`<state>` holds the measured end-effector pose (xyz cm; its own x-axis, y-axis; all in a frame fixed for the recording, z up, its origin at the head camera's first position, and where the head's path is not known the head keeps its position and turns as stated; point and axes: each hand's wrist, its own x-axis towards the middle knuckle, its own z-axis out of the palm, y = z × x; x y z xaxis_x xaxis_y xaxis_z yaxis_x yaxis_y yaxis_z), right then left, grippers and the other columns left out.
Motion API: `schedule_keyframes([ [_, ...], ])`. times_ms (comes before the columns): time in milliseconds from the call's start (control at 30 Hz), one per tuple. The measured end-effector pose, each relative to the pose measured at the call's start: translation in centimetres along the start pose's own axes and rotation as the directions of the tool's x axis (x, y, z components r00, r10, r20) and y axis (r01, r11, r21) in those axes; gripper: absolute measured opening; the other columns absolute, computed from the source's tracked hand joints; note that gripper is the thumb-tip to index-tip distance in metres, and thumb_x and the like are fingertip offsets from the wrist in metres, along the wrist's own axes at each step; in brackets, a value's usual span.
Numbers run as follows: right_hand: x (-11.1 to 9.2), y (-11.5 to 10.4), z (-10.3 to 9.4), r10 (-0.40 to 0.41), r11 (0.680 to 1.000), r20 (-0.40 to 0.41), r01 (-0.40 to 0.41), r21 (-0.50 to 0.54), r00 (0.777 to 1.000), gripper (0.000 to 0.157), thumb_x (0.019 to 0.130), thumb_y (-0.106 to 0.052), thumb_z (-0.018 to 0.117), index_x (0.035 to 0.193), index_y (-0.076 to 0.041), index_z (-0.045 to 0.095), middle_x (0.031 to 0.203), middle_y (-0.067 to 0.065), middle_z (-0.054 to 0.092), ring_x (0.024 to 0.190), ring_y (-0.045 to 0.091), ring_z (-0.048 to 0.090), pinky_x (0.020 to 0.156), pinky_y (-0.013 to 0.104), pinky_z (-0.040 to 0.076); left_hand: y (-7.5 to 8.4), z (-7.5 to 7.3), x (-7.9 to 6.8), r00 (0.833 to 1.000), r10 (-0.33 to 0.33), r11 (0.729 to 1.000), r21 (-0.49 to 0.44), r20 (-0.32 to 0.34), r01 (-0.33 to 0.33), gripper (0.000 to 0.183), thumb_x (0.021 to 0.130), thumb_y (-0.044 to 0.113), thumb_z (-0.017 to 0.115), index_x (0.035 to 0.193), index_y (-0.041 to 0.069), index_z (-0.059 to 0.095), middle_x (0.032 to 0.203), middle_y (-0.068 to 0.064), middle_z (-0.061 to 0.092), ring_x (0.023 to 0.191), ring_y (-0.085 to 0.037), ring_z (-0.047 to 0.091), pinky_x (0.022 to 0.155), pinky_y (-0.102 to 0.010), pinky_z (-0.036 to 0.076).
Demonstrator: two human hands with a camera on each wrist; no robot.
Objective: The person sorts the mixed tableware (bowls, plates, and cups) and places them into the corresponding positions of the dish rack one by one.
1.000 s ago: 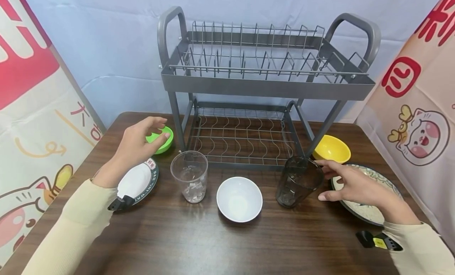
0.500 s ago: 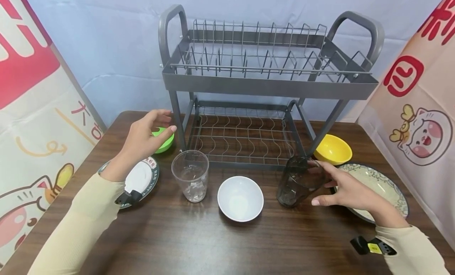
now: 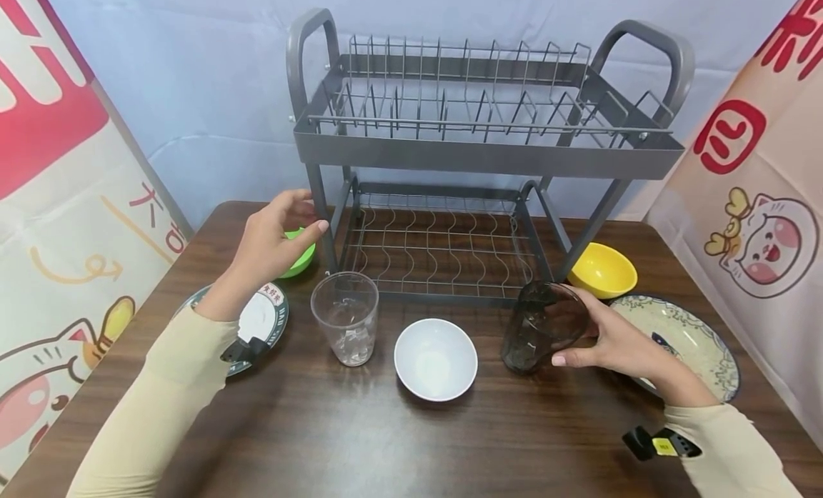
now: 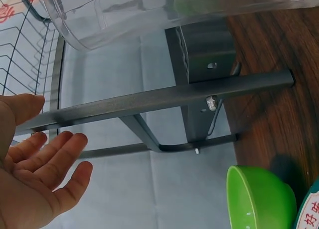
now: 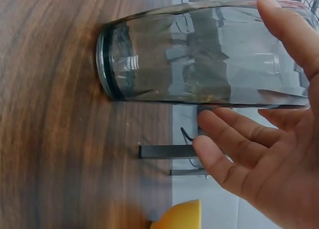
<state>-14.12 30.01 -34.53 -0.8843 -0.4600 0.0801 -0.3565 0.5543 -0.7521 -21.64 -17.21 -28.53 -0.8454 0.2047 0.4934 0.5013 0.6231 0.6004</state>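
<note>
A dark tinted glass (image 3: 536, 330) stands upright on the table, right of the white bowl (image 3: 436, 360). My right hand (image 3: 626, 344) is at its right side, thumb in front and fingers behind. In the right wrist view the thumb overlaps the glass (image 5: 199, 54), while the fingers are spread and fairly straight. My left hand (image 3: 273, 244) is at the left front post of the grey dish rack (image 3: 489, 156). Its thumb and loosely bent fingers lie on either side of the post (image 4: 164, 97) in the left wrist view, with nothing held.
A clear cup (image 3: 347, 319) stands before the rack's left post. The green bowl (image 3: 301, 259) and a green-rimmed plate (image 3: 263, 319) are at the left. At the right are a yellow bowl (image 3: 601, 269) and a patterned plate (image 3: 697, 334).
My right hand has moved left, bringing its thumb and fingers around the dark glass. The left hand has moved right and away from me, from above the green bowl to the rack's post.
</note>
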Motion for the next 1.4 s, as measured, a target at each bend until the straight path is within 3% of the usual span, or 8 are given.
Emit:
schedule_keyframes([
  [167,0.1,0.4,0.5,-0.006,0.988,0.015,0.003,0.157,1.0,0.089,0.071,-0.005,0.08,0.141,0.0,0.025,0.122,0.027,0.048,0.102,0.018,0.058,0.071,0.036,0.053,-0.2,0.4,0.4,1.0,-0.01,1.0,-0.022,0.0,0.01,0.044,0.088,0.02,0.064,0.126,0.001,0.05,0.102,-0.015,0.064,0.092,-0.029,0.063,0.08,-0.044,0.048],
  [433,0.3,0.5,0.6,-0.014,0.979,0.022,0.009,0.202,1.0,0.081,0.073,-0.002,0.078,0.139,0.0,0.029,0.124,0.027,0.049,0.105,0.024,0.057,0.072,0.037,0.053,-0.6,0.6,0.6,0.999,0.019,0.999,0.036,-0.032,-0.017,0.032,0.09,0.011,0.062,0.117,-0.004,0.051,0.095,-0.017,0.064,0.082,-0.029,0.064,0.075,-0.044,0.048],
  [833,0.3,0.5,0.7,-0.039,0.987,-0.002,0.039,0.156,0.999,0.079,0.073,-0.002,0.078,0.137,0.0,0.032,0.122,0.025,0.051,0.103,0.021,0.059,0.072,0.035,0.052,-0.7,1.2,0.5,0.998,0.046,0.997,0.066,-0.047,-0.043,0.027,0.09,0.007,0.058,0.112,-0.005,0.047,0.092,-0.018,0.062,0.078,-0.03,0.061,0.072,-0.043,0.047],
  [1100,0.1,0.3,0.6,-0.02,0.999,-0.024,0.021,0.047,1.0,0.079,0.072,-0.008,0.08,0.137,-0.003,0.035,0.121,0.016,0.055,0.106,0.016,0.056,0.082,0.022,0.045,-0.4,1.3,0.5,1.0,-0.019,0.997,0.08,0.008,0.019,0.03,0.091,0.01,0.054,0.117,-0.002,0.043,0.097,-0.015,0.06,0.086,-0.028,0.062,0.072,-0.044,0.046],
  [1400,0.0,0.3,0.6,-0.014,0.997,-0.043,0.017,0.076,0.999,0.077,0.073,-0.006,0.079,0.136,-0.001,0.035,0.12,0.018,0.055,0.102,0.011,0.057,0.077,0.025,0.049,-0.4,1.5,0.5,1.0,0.015,0.997,0.072,-0.011,-0.014,0.03,0.09,0.008,0.056,0.115,-0.002,0.043,0.094,-0.015,0.06,0.084,-0.027,0.063,0.07,-0.041,0.047],
])
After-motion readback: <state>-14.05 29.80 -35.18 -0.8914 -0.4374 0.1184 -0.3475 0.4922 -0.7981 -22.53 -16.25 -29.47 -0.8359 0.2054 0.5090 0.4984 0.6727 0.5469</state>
